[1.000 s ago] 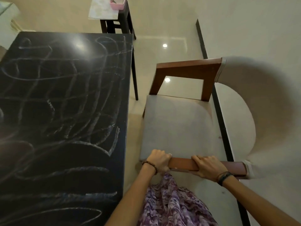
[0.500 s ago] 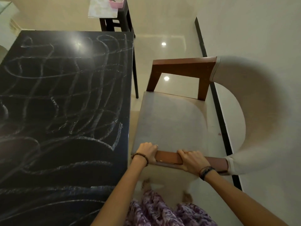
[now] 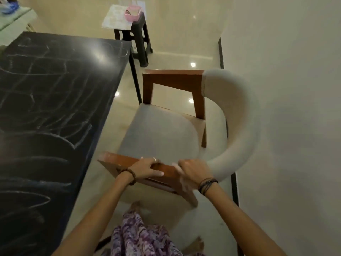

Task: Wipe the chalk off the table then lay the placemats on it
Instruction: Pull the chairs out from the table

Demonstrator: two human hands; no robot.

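Observation:
The black table fills the left side, its top covered in white chalk scribbles. A pale placemat hangs over a dark stool at the back, with a pink tub on it. Both my hands are on the near wooden armrest of a cream upholstered chair right of the table. My left hand grips the armrest's middle. My right hand, blurred by motion, holds the same armrest further right, near the padded backrest.
A cream wall with a dark skirting strip runs close behind the chair on the right. Glossy tiled floor shows between table and chair. A pale green surface sits at the top left corner. My patterned purple clothing and bare feet are at the bottom.
The chair has swung with both hands on its armrest: its front end now angles away from the table, leaving a wider gap. My hands have slid along the armrest toward the backrest.

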